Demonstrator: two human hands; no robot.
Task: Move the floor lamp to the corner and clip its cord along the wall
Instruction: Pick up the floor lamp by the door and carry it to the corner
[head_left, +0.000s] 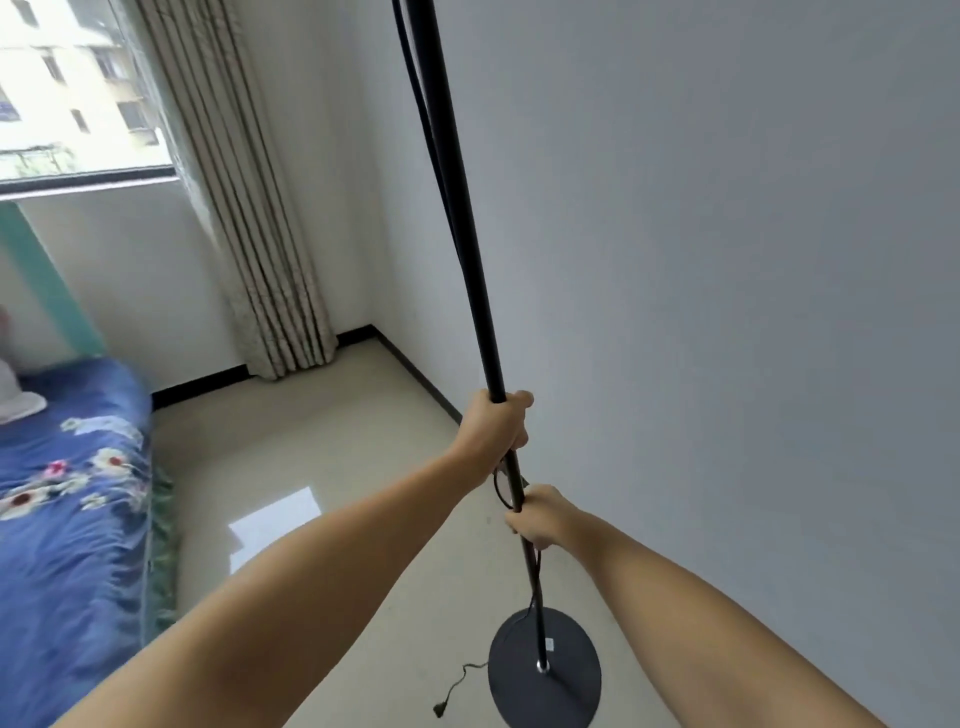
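The floor lamp is a tall black pole on a round dark base, close to the white wall on the right. My left hand grips the pole about halfway up. My right hand grips it just below, together with the black cord that loops beside the pole. The cord runs down to the base, and its plug end lies loose on the floor to the left of the base. The lamp head is out of view above.
The room corner lies ahead, with a black skirting board along both walls. A beige curtain hangs left of the corner under a window. A bed with a blue flowered cover fills the left side. Pale tiled floor lies between.
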